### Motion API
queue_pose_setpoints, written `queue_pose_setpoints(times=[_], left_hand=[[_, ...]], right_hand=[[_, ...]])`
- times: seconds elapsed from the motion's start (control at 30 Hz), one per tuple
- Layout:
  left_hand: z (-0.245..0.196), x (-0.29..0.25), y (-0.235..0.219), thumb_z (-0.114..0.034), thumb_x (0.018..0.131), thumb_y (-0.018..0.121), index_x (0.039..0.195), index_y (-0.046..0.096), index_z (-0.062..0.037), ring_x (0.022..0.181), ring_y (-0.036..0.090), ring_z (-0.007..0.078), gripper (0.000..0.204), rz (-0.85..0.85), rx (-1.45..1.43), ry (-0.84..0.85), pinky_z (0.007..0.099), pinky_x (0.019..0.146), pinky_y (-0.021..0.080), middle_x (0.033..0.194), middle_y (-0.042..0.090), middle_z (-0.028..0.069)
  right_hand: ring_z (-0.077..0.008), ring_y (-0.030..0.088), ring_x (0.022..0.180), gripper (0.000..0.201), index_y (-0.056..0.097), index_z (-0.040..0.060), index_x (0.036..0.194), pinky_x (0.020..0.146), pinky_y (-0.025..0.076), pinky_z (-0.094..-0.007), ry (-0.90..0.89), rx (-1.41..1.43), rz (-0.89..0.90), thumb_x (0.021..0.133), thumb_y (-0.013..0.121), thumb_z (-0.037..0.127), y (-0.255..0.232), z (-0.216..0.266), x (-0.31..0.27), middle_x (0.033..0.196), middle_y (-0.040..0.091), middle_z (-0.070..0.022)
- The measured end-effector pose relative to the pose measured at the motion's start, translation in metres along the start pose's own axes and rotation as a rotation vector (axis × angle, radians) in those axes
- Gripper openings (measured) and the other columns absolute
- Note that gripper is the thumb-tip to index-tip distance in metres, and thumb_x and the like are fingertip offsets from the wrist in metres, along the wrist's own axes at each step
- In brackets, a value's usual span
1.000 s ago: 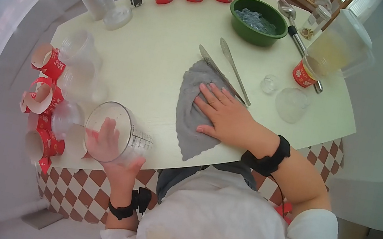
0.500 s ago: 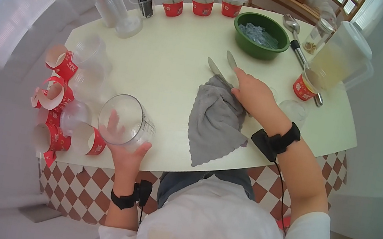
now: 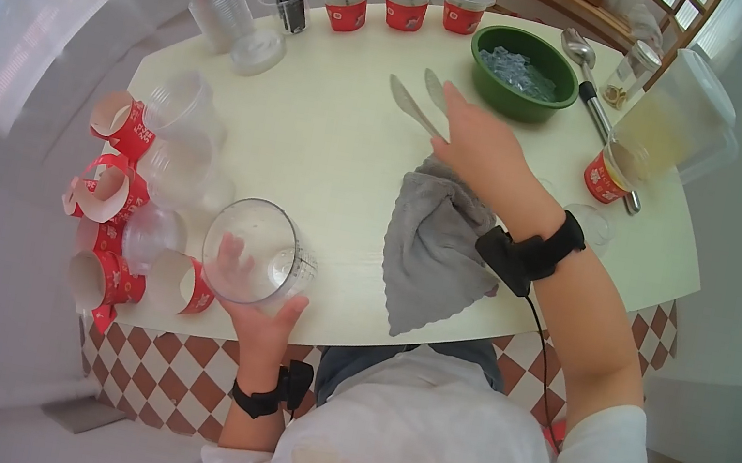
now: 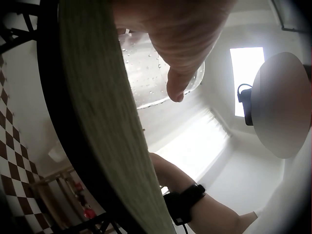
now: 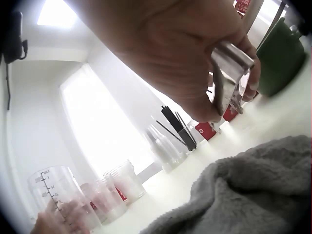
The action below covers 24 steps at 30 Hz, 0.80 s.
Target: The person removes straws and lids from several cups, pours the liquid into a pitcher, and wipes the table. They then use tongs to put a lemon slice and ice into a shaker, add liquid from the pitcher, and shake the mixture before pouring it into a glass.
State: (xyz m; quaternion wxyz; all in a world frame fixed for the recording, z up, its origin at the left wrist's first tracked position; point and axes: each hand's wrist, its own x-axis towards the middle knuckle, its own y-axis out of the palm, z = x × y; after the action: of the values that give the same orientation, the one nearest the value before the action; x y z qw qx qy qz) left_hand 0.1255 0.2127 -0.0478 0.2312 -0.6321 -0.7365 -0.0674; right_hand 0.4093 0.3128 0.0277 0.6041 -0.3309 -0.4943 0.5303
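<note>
Near the front edge of the table, my left hand [image 3: 264, 331] holds a clear measuring cup [image 3: 297, 263] with its fingers round the wall; droplets dot the cup in the left wrist view. My right hand [image 3: 485, 153] grips a pair of metal tongs [image 3: 412, 106] by the bent end, with both tong arms pointing toward the table's far side. The right wrist view shows the tongs' bend [image 5: 233, 59] between thumb and fingers. Below that hand lies a crumpled grey cloth [image 3: 429, 266], partly hidden by the wrist and forearm.
A green bowl [image 3: 516, 109] of clear ice-like pieces stands beyond my right hand. At the right are a pitcher [image 3: 689, 118], a red cup [image 3: 605, 180] and a long-handled scoop [image 3: 594, 102]. Clear cups [image 3: 176, 165] and red paper sleeves [image 3: 128, 127] line the left side.
My right hand, earlier flat on the cloth, has picked up the tongs and moved them a little toward the far side. The cloth has bunched up. My left hand keeps holding the measuring cup.
</note>
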Motion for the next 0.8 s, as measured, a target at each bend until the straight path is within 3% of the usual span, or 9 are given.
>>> queue_pose_setpoints(times=[0.07, 0.2, 0.33, 0.43, 0.53, 0.63, 0.7, 0.8], left_hand=[[0.000, -0.003, 0.001, -0.037, 0.063, 0.079, 0.138, 0.004, -0.0037, 0.129, 0.026, 0.0323, 0.111, -0.043, -0.033, 0.023, 0.0468, 0.105, 0.024, 0.141, 0.023, 0.0160], [-0.003, -0.007, 0.002, -0.035, 0.065, 0.079, 0.137, 0.008, -0.0025, 0.129, 0.026, 0.0322, 0.106, -0.099, -0.073, 0.028, 0.0463, 0.105, 0.022, 0.141, 0.023, 0.0160], [0.000, -0.008, -0.002, -0.033, 0.069, 0.074, 0.140, 0.006, -0.0037, 0.129, 0.027, 0.0317, 0.103, -0.066, 0.003, 0.078, 0.0466, 0.106, 0.022, 0.141, 0.025, 0.0179], [0.000, -0.007, -0.001, -0.033, 0.069, 0.075, 0.139, 0.007, -0.0029, 0.129, 0.027, 0.0319, 0.102, -0.073, -0.012, 0.073, 0.0466, 0.105, 0.022, 0.141, 0.025, 0.0176], [-0.001, -0.007, 0.000, -0.033, 0.067, 0.077, 0.136, 0.010, -0.0013, 0.129, 0.026, 0.0323, 0.101, -0.080, -0.056, 0.049, 0.0462, 0.105, 0.022, 0.141, 0.024, 0.0170], [0.002, -0.007, -0.001, -0.032, 0.067, 0.077, 0.136, 0.009, -0.0011, 0.129, 0.027, 0.0319, 0.102, -0.085, -0.080, 0.046, 0.0454, 0.105, 0.022, 0.140, 0.024, 0.0182], [0.004, -0.009, -0.003, -0.031, 0.067, 0.077, 0.136, 0.009, -0.0011, 0.128, 0.027, 0.0318, 0.101, -0.086, -0.086, 0.038, 0.0449, 0.105, 0.022, 0.140, 0.024, 0.0191], [0.007, -0.009, -0.002, -0.031, 0.067, 0.077, 0.136, 0.008, -0.0010, 0.129, 0.027, 0.0322, 0.101, -0.090, -0.108, 0.056, 0.0446, 0.106, 0.021, 0.140, 0.024, 0.0201]], right_hand=[[-0.0335, 0.058, 0.083, 0.062, 0.035, -0.0030, 0.127, 0.071, 0.048, -0.0412, 0.020, 0.119, 0.163, 0.076, 0.061, 0.018, 0.006, 0.033, 0.014, 0.093, 0.057, -0.0196], [-0.0342, 0.059, 0.078, 0.059, 0.033, -0.0053, 0.129, 0.067, 0.049, -0.0398, -0.120, 0.161, 0.147, 0.077, 0.056, 0.012, 0.052, 0.088, 0.014, 0.090, 0.057, -0.0205], [-0.0311, 0.060, 0.076, 0.058, 0.031, -0.0072, 0.130, 0.062, 0.050, -0.0382, -0.179, 0.109, 0.152, 0.077, 0.051, 0.005, 0.075, 0.108, 0.011, 0.090, 0.056, -0.0200], [-0.0306, 0.060, 0.076, 0.059, 0.032, -0.0054, 0.130, 0.061, 0.050, -0.0378, -0.182, 0.086, 0.131, 0.077, 0.055, 0.009, 0.081, 0.110, 0.006, 0.092, 0.055, -0.0186], [-0.0306, 0.058, 0.085, 0.063, 0.033, -0.0012, 0.131, 0.070, 0.049, -0.0385, -0.177, 0.156, 0.217, 0.078, 0.061, 0.017, 0.067, 0.106, -0.001, 0.104, 0.054, -0.0187], [-0.0323, 0.052, 0.103, 0.068, 0.033, 0.0046, 0.133, 0.085, 0.044, -0.0405, -0.344, 0.091, 0.042, 0.076, 0.065, 0.026, 0.047, 0.083, -0.024, 0.120, 0.047, -0.0191], [-0.0345, 0.042, 0.115, 0.074, 0.037, 0.0078, 0.133, 0.093, 0.036, -0.0453, -0.288, 0.035, 0.005, 0.072, 0.069, 0.033, 0.022, 0.062, -0.056, 0.129, 0.040, -0.0197], [-0.0389, 0.031, 0.126, 0.072, 0.034, 0.0127, 0.135, 0.099, 0.031, -0.0496, -0.196, -0.118, 0.197, 0.076, 0.063, 0.041, 0.007, 0.032, -0.091, 0.139, 0.029, -0.0216]])
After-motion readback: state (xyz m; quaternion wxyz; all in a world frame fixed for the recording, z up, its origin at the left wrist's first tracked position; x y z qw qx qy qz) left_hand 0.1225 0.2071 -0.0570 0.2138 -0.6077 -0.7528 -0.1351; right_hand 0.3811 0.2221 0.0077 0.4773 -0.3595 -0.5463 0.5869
